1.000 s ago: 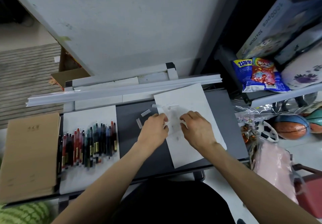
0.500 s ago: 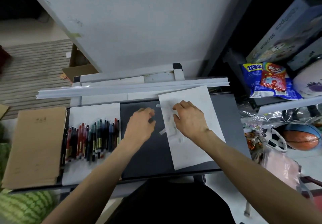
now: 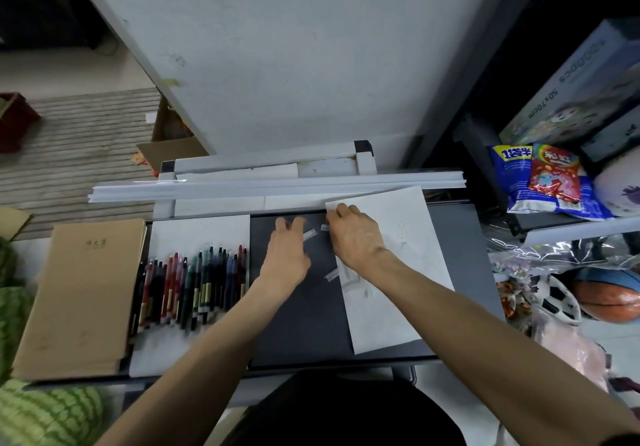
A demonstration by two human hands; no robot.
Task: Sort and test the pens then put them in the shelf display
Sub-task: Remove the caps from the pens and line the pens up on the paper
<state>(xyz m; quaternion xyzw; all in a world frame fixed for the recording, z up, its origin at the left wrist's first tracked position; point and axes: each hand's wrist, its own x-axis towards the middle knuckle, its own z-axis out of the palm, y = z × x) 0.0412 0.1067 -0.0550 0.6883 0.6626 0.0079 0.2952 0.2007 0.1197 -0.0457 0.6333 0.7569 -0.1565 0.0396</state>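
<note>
"Pens (image 3: 194,282), where are they?"

"At the left end of the dark desk top (image 3: 298,324). They lie side by side in a row on a white sheet (image 3: 201,230), well apart from both hands. The reds are mostly nearer the desk top's left edge, with greens and darker ones beside them."

"And the hands?"

"Both are out over the far middle of the desk top. The left hand (image 3: 287,255) is palm down, fingers straight and spread, holding nothing. Its fingertips sit just beside a small pale strip (image 3: 309,235) lying on the desk top."

"The right?"

"The right hand (image 3: 355,237) is on the far left corner of a sheet of paper (image 3: 408,272) that lies tilted over the desk top's right half. Its fingers are bent down over that corner, but I cannot tell whether they pinch the paper or only press on it."

"Anything else?"

"A second strip (image 3: 331,274) near the desk top's middle, just beside the paper's edge. A stack of brown card (image 3: 79,293) sits at the desk top's left edge, and long white rails (image 3: 277,187) run across its far side."
</note>
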